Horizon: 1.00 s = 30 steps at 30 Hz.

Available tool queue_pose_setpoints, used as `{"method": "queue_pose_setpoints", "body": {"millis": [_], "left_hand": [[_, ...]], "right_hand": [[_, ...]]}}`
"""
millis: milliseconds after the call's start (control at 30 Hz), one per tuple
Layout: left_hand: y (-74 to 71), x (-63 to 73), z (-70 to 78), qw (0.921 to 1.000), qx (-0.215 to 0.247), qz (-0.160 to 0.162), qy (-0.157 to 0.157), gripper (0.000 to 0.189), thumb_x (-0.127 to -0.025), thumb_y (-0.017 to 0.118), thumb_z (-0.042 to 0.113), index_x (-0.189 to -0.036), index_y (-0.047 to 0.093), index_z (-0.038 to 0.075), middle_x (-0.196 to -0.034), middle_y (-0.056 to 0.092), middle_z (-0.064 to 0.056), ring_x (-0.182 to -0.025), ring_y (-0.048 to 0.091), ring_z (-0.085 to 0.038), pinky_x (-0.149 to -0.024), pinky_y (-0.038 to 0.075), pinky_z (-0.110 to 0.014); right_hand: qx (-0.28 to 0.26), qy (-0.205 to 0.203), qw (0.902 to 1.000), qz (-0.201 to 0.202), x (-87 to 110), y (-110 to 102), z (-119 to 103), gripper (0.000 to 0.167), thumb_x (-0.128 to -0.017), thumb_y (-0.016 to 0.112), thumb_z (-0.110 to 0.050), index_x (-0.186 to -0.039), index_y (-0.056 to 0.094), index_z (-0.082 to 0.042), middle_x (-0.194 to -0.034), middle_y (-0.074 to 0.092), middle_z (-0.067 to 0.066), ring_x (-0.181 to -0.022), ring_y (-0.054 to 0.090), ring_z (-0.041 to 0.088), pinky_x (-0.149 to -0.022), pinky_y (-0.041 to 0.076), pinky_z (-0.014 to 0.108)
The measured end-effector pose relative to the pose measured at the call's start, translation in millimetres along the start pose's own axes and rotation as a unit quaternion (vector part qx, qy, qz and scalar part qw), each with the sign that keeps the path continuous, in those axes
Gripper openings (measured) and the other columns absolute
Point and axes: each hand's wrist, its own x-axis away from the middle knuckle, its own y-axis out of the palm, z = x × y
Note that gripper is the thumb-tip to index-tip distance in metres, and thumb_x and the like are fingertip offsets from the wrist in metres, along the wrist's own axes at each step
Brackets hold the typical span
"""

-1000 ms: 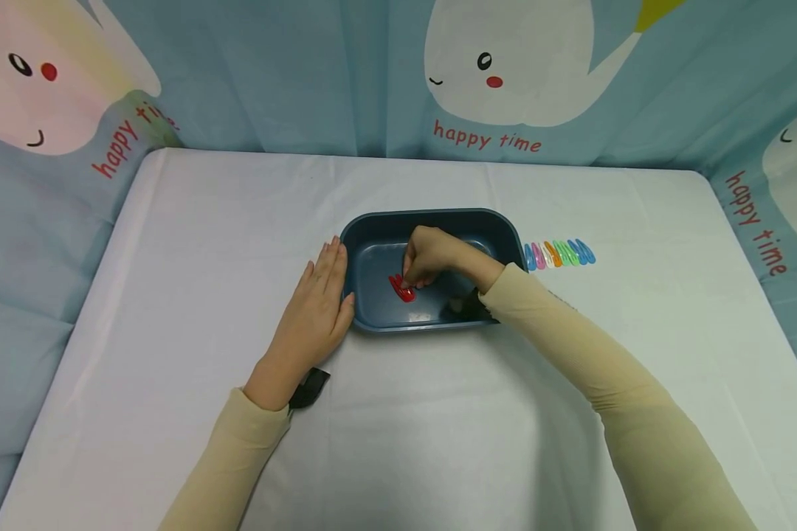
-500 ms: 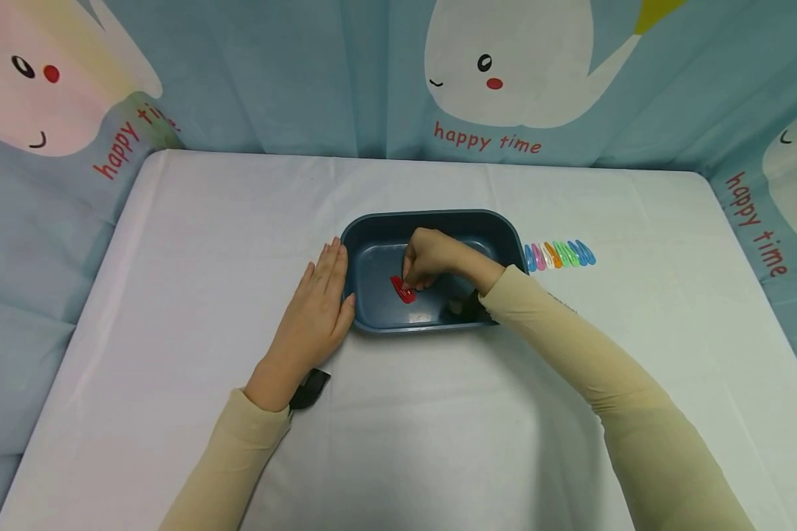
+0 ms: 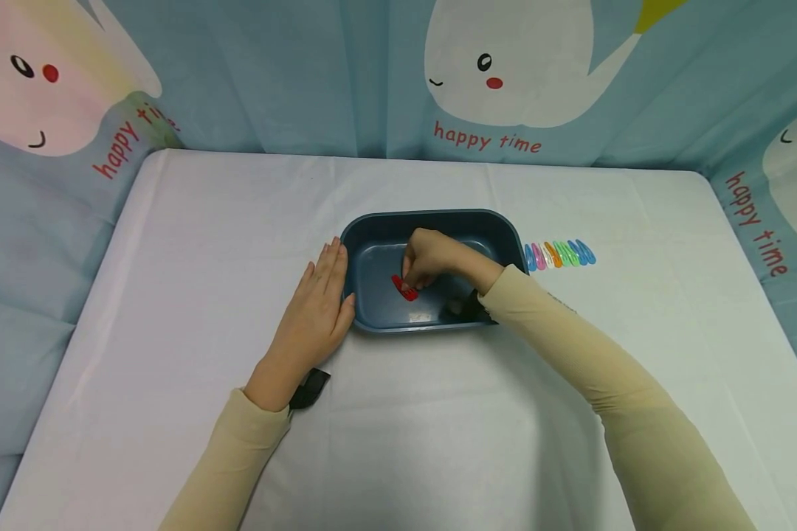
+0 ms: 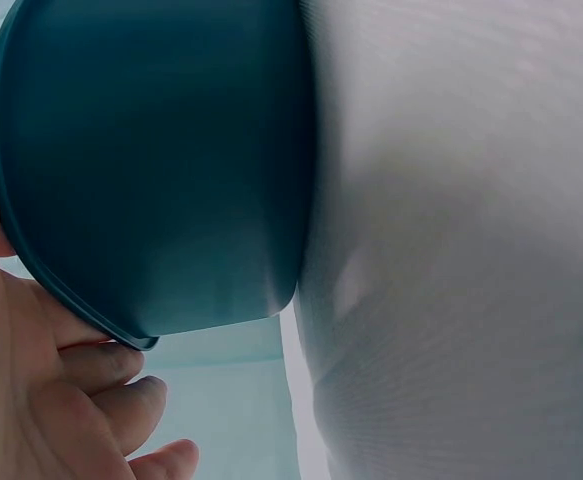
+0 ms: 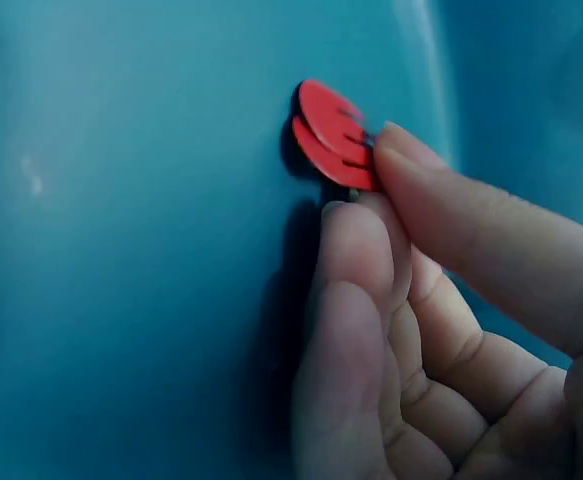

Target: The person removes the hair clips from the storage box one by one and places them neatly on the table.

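My right hand (image 3: 432, 258) is inside a dark blue plastic basin (image 3: 372, 324), thumb and fingertips pinching red snap hair clips (image 5: 329, 140). In the right wrist view two clips overlap, their rounded ends sticking out past the thumb; the fingers cover the other ends. From the head view the red clips (image 3: 404, 289) sit just above or on the basin floor; I cannot tell which. My left hand (image 3: 314, 306) lies flat along the basin's left side with straight fingers. The left wrist view has that hand (image 4: 61, 390) touching the basin's rim (image 4: 46, 275).
Right of the basin, a row of several hair clips (image 3: 561, 254) in blue, pink, white, orange and green lies on the white cloth (image 3: 425, 442). A black device (image 3: 309, 389) is at the left wrist. A blue printed curtain (image 3: 292, 81) hangs behind the table.
In the right hand's pinch the red clips have drawn closer together and shifted slightly right. Both hands have stayed nearly in place.
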Motion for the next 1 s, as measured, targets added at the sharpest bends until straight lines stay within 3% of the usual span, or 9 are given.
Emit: {"method": "queue_pose_setpoints", "body": {"millis": [200, 600, 800, 1000], "left_hand": [[-1.0, -0.2, 1.0, 1.0, 0.0, 0.001, 0.001, 0.062, -0.096, 0.043, 0.02, -0.145, 0.02, -0.01, -0.153, 0.016, -0.022, -0.142, 0.016, -0.031, -0.109, 0.019, -0.052], [1.3, 2.3, 1.9, 1.0, 0.001, -0.004, -0.003, 0.062, -0.094, 0.045, 0.017, -0.145, 0.021, -0.011, -0.153, 0.017, -0.023, -0.141, 0.018, -0.034, -0.108, 0.021, -0.054], [2.8, 6.7, 2.1, 1.0, 0.001, 0.005, 0.0, 0.062, -0.094, 0.045, 0.016, -0.144, 0.023, -0.012, -0.152, 0.019, -0.026, -0.139, 0.021, -0.037, -0.107, 0.022, -0.056], [3.2, 0.5, 1.3, 0.9999, 0.0, 0.013, 0.007, 0.062, -0.094, 0.044, 0.017, -0.144, 0.022, -0.011, -0.153, 0.017, -0.023, -0.14, 0.02, -0.036, -0.108, 0.021, -0.055]], "right_hand": [[-0.057, -0.004, 0.9983, -0.015, 1.4, -3.5, 4.3, 0.008, -0.079, 0.074, -0.004, -0.076, 0.071, 0.002, -0.064, 0.065, 0.005, -0.055, 0.059, 0.011, -0.057, 0.052, 0.024], [-0.087, -0.004, 0.9962, -0.007, 3.9, -4.0, 9.5, 0.007, -0.08, 0.073, -0.002, -0.075, 0.071, 0.002, -0.063, 0.065, 0.005, -0.054, 0.058, 0.011, -0.056, 0.051, 0.023], [-0.105, -0.038, 0.9937, -0.011, 12.2, -5.4, 9.7, 0.006, -0.081, 0.07, -0.004, -0.076, 0.069, 0.0, -0.064, 0.063, 0.005, -0.057, 0.058, 0.012, -0.058, 0.051, 0.025], [-0.146, -0.067, 0.987, 0.014, 29.7, -19.4, 14.6, 0.006, -0.083, 0.069, -0.005, -0.08, 0.069, 0.0, -0.07, 0.066, 0.007, -0.064, 0.061, 0.017, -0.063, 0.053, 0.029]]}}
